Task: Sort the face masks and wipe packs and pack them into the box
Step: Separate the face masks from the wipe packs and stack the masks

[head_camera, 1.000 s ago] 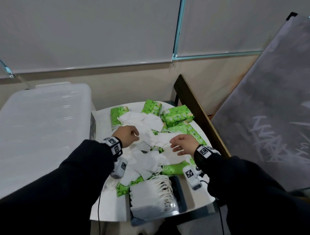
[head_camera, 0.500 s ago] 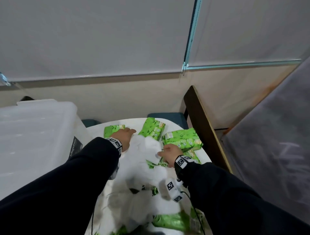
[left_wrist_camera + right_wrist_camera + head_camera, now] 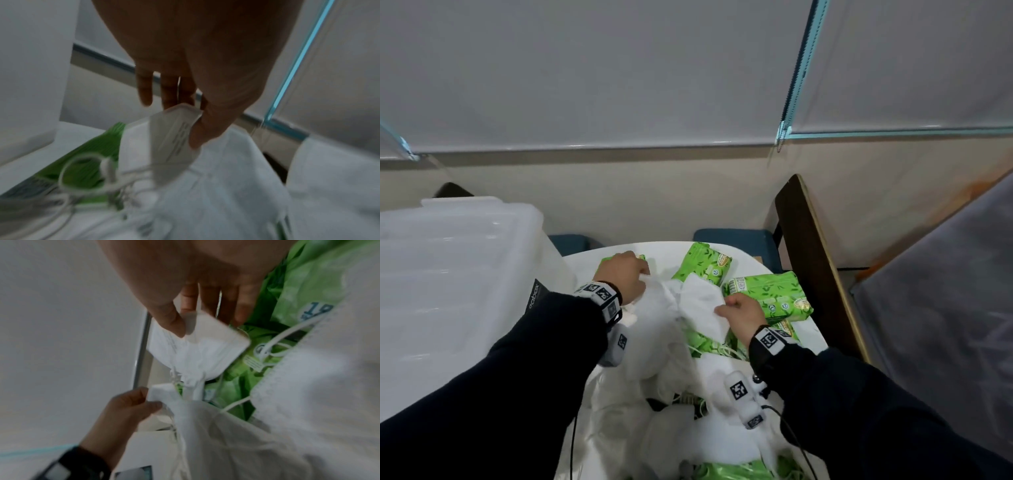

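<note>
White face masks (image 3: 674, 346) lie heaped over green wipe packs (image 3: 768, 298) on a small white table (image 3: 585, 263). My left hand (image 3: 625, 279) pinches the corner of one white mask (image 3: 174, 134) between thumb and fingers, its ear loops trailing below. My right hand (image 3: 743, 313) pinches another folded white mask (image 3: 702, 308) by its edge (image 3: 197, 340). In the right wrist view the left hand (image 3: 131, 405) appears at the lower left, holding its mask (image 3: 162, 391). A further wipe pack (image 3: 705, 263) lies at the table's far side.
A large translucent white storage box with its lid (image 3: 448, 284) stands to the left of the table. A dark wooden board (image 3: 811, 260) leans at the right, with a grey panel (image 3: 945, 308) beyond it. Blue seat cushions (image 3: 732, 238) sit behind the table.
Both hands have moved to the far part of the pile and each has taken hold of a mask. The head view has tilted up, so the box at the near edge has left view.
</note>
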{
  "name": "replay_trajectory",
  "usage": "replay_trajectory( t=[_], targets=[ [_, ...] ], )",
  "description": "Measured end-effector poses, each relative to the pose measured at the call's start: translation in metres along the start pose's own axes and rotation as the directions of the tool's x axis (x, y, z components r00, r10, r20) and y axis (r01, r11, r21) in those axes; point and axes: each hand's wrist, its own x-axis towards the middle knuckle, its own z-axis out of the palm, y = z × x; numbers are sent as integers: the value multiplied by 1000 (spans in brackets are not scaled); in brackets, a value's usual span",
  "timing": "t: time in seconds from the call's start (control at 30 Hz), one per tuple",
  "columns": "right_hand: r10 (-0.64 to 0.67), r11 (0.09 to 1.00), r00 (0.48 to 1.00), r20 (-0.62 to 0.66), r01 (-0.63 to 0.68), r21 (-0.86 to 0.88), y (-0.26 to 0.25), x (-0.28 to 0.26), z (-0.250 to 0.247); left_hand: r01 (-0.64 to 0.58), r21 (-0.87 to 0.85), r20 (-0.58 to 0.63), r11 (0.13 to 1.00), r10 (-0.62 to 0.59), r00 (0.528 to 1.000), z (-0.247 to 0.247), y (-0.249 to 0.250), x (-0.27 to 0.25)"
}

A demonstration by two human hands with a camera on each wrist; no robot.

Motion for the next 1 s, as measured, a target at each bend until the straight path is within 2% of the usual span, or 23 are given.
replay_trajectory(
  t=[0.1,0.17,0.27,0.33,0.4,0.47,0.53,0.6,0.67,0.73,0.8,0.87,0.9,0.97,1.0],
  targets=[
    [58,956,998,13,-59,289,-14,-19,-16,64,-245,-6,967,-68,998,-21,-4,-26],
    [54,928,998,21,-58,369,-20,-37,-27,54,-366,-111,929,-102,989,-34,-4,-54],
    [-4,911,999,33,-10,412,-25,-67,-41,-95,-535,-350,840,-117,930,-51,3,-104],
    [-27,909,998,50,4,417,-26,-88,-46,-220,-585,-449,780,-86,890,-61,11,-141],
    [-63,918,997,39,43,395,-27,-111,-46,-322,-629,-473,708,-20,881,-70,20,-175],
    [-133,949,991,15,123,291,-28,-133,-43,-386,-705,-394,595,123,911,-74,30,-205],
    [-189,966,981,36,180,185,-34,-155,-38,-423,-754,-296,503,314,902,-72,39,-230],
    [-239,966,962,129,221,135,-44,-179,-31,-502,-706,-300,499,431,851,-60,43,-247],
    [-276,960,931,239,255,114,-55,-205,-22,-541,-659,-320,522,456,830,-44,45,-258],
    [-304,952,913,270,285,109,-61,-228,-12,-497,-725,-308,477,420,853,-35,44,-270],
    [-309,942,931,193,270,201,-63,-245,-2,-408,-826,-268,389,365,892,-26,39,-281],
    [-247,888,960,135,168,428,-58,-260,10,-337,-890,-259,307,266,929,-17,30,-292],
    [-187,855,969,160,80,512,-53,-268,16,-314,-917,-267,245,205,942,-12,26,-298],
    [-91,847,959,268,-67,527,-40,-290,31,-282,-954,-276,97,78,958,-3,21,-311],
    [-75,867,947,312,-92,489,-32,-301,40,-274,-960,-274,51,17,962,2,19,-316]
  ],
)
